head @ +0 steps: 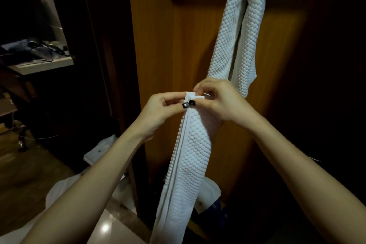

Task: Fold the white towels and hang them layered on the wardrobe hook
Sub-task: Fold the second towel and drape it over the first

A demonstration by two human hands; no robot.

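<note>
One white textured towel (235, 31) hangs folded over a hook at the top of the wooden wardrobe panel (178, 55); the hook itself is hidden under the cloth. A second white towel (188, 164), folded into a long narrow strip, hangs down in front of me. My left hand (158, 113) and my right hand (219, 101) both pinch its top edge together, just below the lower end of the hanging towel.
A desk (43, 65) with cables and small items stands at the left in the dark. White cloth (99, 150) lies low beside the wardrobe, and more white fabric (210, 194) sits behind the held towel. A glossy floor (111, 222) shows at the bottom.
</note>
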